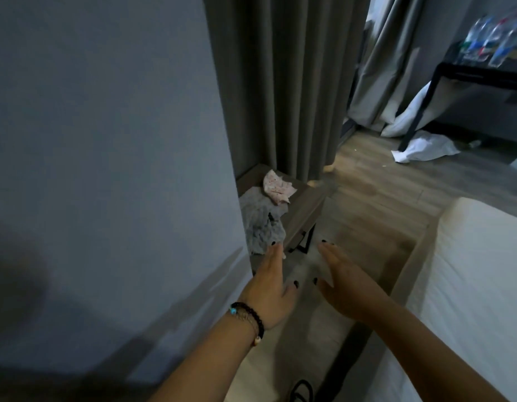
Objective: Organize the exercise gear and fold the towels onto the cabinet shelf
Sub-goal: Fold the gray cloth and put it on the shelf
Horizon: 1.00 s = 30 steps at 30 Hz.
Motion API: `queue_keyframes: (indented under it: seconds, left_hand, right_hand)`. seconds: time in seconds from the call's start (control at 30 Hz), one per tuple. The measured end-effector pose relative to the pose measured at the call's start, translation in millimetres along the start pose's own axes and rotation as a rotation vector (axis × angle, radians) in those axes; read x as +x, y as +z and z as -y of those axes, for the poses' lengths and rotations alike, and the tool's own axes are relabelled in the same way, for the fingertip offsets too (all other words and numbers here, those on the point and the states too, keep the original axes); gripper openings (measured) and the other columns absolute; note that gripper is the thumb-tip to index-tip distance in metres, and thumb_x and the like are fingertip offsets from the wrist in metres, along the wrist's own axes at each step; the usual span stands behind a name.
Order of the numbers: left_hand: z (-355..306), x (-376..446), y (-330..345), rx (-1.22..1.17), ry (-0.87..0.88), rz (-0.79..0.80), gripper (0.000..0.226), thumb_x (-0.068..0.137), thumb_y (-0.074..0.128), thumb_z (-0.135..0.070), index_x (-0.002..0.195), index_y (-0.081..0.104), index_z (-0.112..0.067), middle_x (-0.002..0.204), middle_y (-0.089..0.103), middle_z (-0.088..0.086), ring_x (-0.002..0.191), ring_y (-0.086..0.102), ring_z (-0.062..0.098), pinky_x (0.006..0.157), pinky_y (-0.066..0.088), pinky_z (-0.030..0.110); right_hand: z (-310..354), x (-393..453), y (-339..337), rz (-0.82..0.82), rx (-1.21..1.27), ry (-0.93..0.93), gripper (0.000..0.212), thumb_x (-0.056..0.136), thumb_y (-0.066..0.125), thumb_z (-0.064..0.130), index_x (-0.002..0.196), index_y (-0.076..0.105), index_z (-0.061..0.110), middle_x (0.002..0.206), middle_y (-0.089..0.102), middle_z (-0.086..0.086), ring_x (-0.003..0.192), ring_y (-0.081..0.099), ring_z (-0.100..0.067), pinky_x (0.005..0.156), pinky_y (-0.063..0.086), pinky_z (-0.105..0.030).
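Both empty hands, left hand (270,288) and right hand (342,288), fingers straight and together, reach toward the crumpled grey towel (261,224) overhanging the wooden tabletop (302,210) edge.

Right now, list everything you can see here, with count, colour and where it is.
grey towel: one, grey, crumpled on the side table
patterned cloth: one, pale pink, atop the grey towel
side table: one, grey-brown, by the wall
curtains: grey, behind the table
white cloth: one, on the floor, far right
bottles: several, blurred, on the black stand
bed: white, right
bracelets: dark beaded, left wrist
hands: left hand, right hand, both open, empty
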<state>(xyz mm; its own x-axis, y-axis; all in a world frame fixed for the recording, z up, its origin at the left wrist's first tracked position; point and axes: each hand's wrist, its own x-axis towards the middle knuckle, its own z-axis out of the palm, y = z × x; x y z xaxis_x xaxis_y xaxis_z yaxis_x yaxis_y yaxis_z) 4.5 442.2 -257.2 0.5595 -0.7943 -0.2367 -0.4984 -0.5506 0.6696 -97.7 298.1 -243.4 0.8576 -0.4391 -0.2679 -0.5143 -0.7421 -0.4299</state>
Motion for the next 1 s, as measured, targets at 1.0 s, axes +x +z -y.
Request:
queue_keyframes:
  seconds: [1.0]
  left_hand:
    - [67,307,29,-0.181,-0.46,-0.222,0.086,0.094,0.054,-0.017,0.154,-0.007,-0.014,0.162,-0.004,0.005,0.149,-0.003,0.023,0.121,0.014,0.042]
  right_hand:
    - [-74,299,-54,0.235,-0.03,-0.173,0.073,0.097,0.051,0.028,0.153,0.009,0.009,0.16,0.011,-0.01,0.147,0.016,-0.023,0.118,0.018,-0.029]
